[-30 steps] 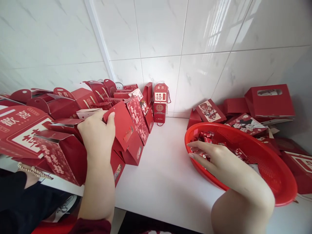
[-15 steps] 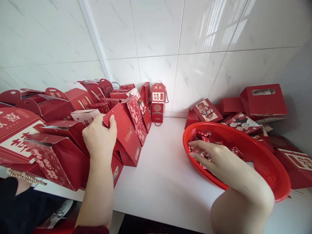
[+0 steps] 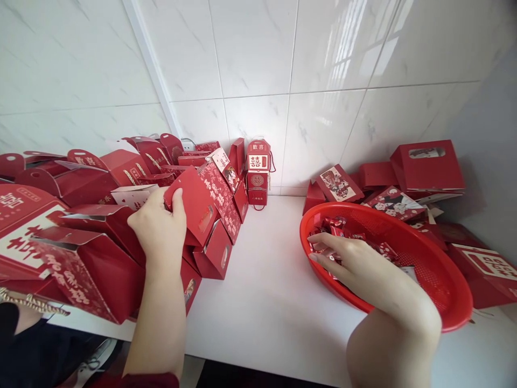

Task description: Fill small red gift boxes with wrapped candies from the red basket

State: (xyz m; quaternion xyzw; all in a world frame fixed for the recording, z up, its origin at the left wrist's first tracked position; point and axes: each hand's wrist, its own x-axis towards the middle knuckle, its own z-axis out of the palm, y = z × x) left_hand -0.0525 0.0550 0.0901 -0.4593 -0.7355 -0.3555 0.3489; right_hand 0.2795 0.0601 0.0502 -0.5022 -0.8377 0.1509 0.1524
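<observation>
My left hand (image 3: pixel 159 223) is closed on the top edge of a red gift box (image 3: pixel 194 207) with a small cut-out window, tilted over the pile at the left. Just beneath it sits another red gift box (image 3: pixel 216 250), also with a window. On the right, my right hand (image 3: pixel 343 253) reaches into a red oval plastic basket (image 3: pixel 440 275). Its fingers are stretched and slightly apart over small red-wrapped sweets (image 3: pixel 337 223); the fingertips touch or nearly touch them, and part of the palm side is hidden.
Many red gift boxes (image 3: pixel 92 264) with rope handles crowd the left of the white table (image 3: pixel 266 291). A small stack of boxes (image 3: pixel 258 170) stands against the tiled wall. More boxes (image 3: pixel 428 167) lie behind the basket. Another person's dark clothing (image 3: pixel 48 350) shows at lower left.
The windowed box in my left hand has risen a little, away from the box beneath, whose top edge now shows. My right hand stays in the basket. The view has shifted slightly.
</observation>
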